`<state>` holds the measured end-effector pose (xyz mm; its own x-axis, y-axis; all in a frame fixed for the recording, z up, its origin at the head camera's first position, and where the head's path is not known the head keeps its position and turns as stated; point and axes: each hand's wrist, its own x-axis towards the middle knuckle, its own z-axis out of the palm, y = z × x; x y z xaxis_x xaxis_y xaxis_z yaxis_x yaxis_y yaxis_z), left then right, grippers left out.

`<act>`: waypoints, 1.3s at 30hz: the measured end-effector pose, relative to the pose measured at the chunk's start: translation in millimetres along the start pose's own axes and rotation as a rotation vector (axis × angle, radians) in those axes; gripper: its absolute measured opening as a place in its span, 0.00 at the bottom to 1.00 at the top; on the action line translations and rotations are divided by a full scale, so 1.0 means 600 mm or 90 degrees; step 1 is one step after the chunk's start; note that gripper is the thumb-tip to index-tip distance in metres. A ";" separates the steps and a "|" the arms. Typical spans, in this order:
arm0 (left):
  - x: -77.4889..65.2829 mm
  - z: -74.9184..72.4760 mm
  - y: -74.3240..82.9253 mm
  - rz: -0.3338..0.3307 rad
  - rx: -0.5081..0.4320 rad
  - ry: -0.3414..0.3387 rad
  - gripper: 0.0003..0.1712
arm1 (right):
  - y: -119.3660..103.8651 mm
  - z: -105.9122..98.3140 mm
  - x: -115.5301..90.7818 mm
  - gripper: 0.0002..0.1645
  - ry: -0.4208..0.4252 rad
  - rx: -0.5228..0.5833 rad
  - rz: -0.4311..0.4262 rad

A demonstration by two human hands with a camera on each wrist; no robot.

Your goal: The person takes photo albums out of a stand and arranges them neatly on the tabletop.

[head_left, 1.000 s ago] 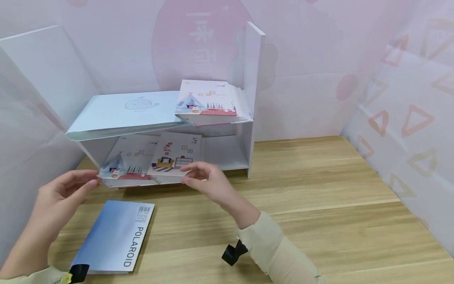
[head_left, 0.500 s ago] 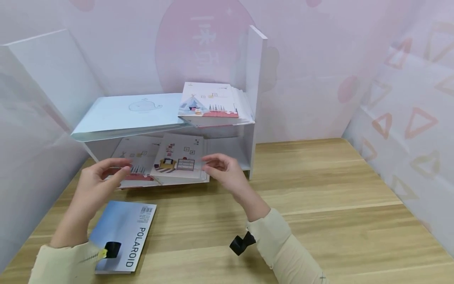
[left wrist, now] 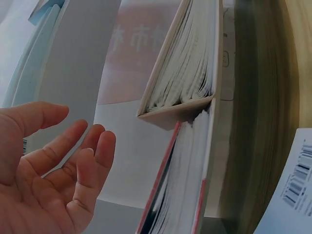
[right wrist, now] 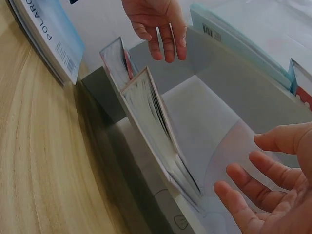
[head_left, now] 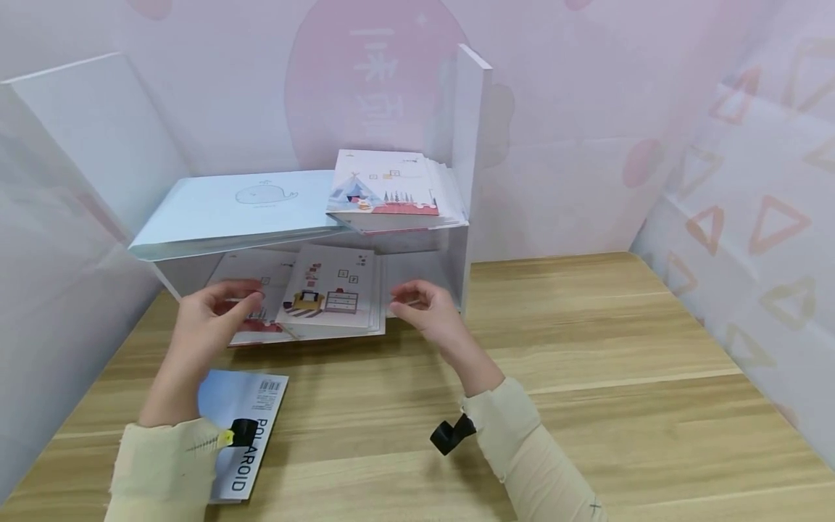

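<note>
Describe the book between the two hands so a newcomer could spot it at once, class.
On the wooden table, find the lower level of the white shelf unit. Of the two books there, take the book on the right, between the left hand and the right hand. Its cover shows a yellow armchair and drawers, whereas its neighbour has a red band.

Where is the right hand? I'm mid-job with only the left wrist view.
Observer: In the head view, the right hand is in front of the lower shelf, just right of the right-hand book.
Operator: What's drawn on the light blue folder at my upper left?
Observer: A whale outline; the head view shows it on the cover.
Operator: And what word is printed on the blue booklet at my lower right?
Observer: POLAROID, in dark capitals, readable in the head view.
</note>
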<state>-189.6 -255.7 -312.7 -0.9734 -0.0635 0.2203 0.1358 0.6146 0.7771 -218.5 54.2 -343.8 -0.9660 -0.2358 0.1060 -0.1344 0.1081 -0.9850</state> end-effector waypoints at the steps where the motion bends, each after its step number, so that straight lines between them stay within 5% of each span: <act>1: 0.000 0.002 -0.001 -0.005 -0.003 -0.005 0.26 | 0.001 0.000 0.001 0.18 -0.001 -0.002 0.005; 22: 0.001 0.021 -0.012 -0.004 0.018 -0.055 0.25 | 0.033 0.008 0.014 0.23 -0.071 -0.118 0.027; 39: 0.008 0.031 -0.023 -0.023 0.018 -0.091 0.26 | 0.048 0.018 0.016 0.27 -0.074 -0.097 0.045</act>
<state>-199.7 -249.7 -333.6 -0.9941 0.0256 0.1050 0.0973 0.6355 0.7660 -229.3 44.8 -372.8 -0.9434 -0.3315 0.0120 -0.1074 0.2707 -0.9566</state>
